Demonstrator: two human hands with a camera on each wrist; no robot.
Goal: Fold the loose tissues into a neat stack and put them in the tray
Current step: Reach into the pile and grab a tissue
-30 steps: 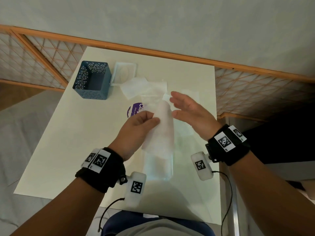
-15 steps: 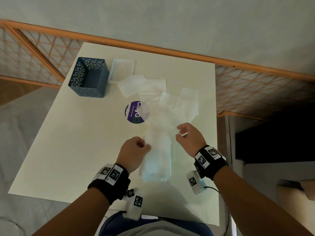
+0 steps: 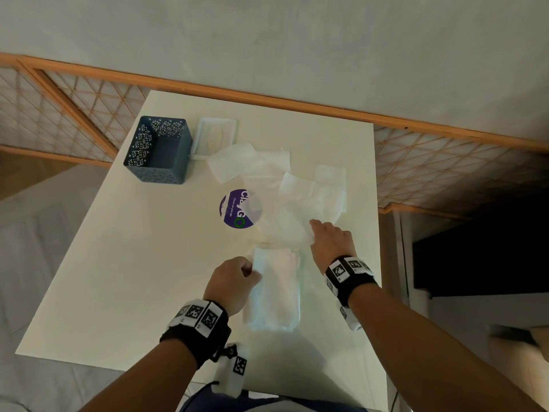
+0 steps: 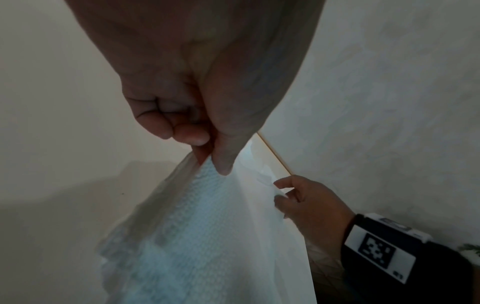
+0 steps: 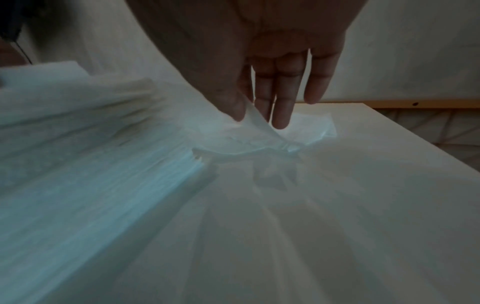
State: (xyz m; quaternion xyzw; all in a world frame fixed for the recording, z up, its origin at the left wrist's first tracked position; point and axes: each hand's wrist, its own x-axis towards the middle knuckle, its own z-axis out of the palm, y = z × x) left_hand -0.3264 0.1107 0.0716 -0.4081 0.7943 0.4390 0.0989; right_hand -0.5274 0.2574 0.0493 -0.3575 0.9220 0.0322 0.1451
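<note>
I see the folded tissue stack (image 3: 274, 292) lying at the near middle of the white table (image 3: 124, 263), my left hand (image 3: 233, 282) pinching its far left corner, my right hand (image 3: 331, 240) pinching a loose tissue (image 3: 285, 230) just beyond, the blue tray (image 3: 159, 150) well apart at far left.

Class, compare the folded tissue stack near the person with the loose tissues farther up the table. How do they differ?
The folded tissue stack is a tidy rectangle of aligned layers; the loose tissues lie spread out, overlapping and crumpled. The left hand pinches the stack's corner; the right hand pinches a loose sheet. Both are white and on the table, not in the tray.
</note>
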